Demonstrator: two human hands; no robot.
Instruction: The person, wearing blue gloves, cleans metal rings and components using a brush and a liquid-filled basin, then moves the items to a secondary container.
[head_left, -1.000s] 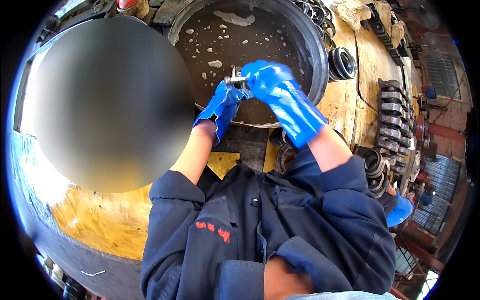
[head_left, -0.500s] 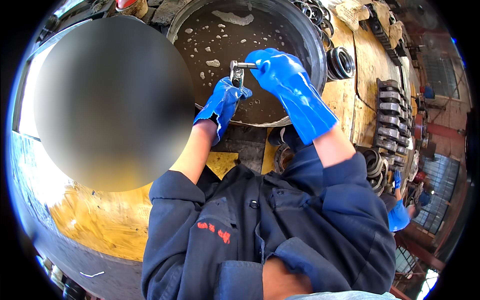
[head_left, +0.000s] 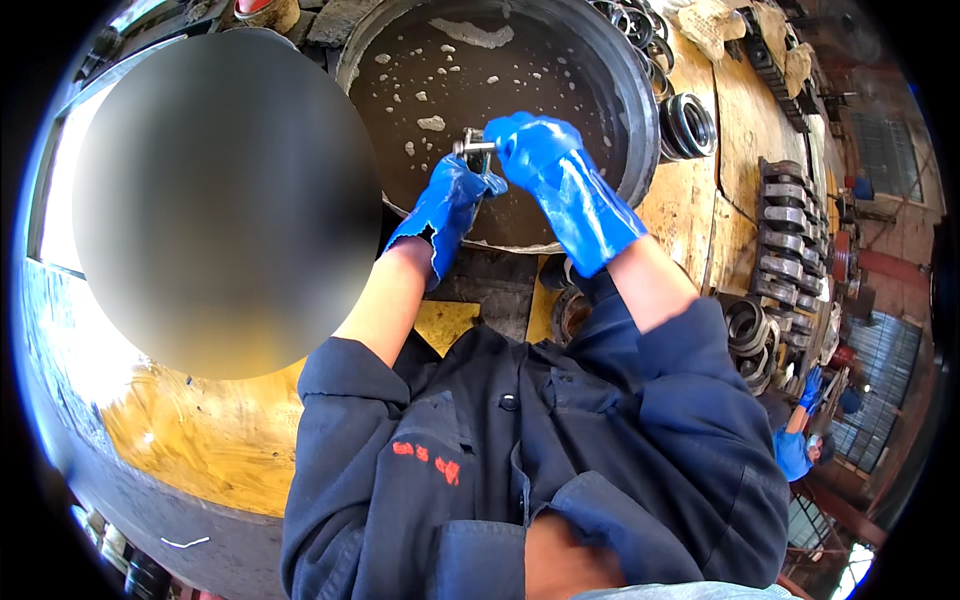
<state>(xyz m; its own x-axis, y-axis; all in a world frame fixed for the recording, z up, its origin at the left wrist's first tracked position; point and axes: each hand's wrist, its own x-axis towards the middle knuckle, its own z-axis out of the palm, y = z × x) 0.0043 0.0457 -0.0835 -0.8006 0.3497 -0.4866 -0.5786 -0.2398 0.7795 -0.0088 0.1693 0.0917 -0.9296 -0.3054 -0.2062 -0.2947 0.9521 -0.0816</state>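
Over a large round metal basin (head_left: pixel 640 120) of murky brown liquid, both my hands wear blue rubber gloves. My right hand (head_left: pixel 545 160) is closed round a shiny metal bar (head_left: pixel 470 147), whose rounded end sticks out to the left. My left hand (head_left: pixel 448 200) is closed just below that end, pinching a small metal part that is mostly hidden by the fingers and the bar. The bar lies across the top of this part. The exact kind of either piece cannot be made out. Pale foam patches (head_left: pixel 431 123) float on the liquid.
Metal rings (head_left: pixel 687 127) sit on the wooden surface right of the basin. A crankshaft-like part (head_left: pixel 785 230) lies further right, with ring-ended metal parts (head_left: pixel 748 330) nearer me. Another person (head_left: pixel 792 452) is at the far right. A large blurred disc covers the left.
My right hand has shifted left and a little nearer my left hand, and the bar's end has dropped slightly. My left hand stays almost in place. The other person's gloved hand has moved.
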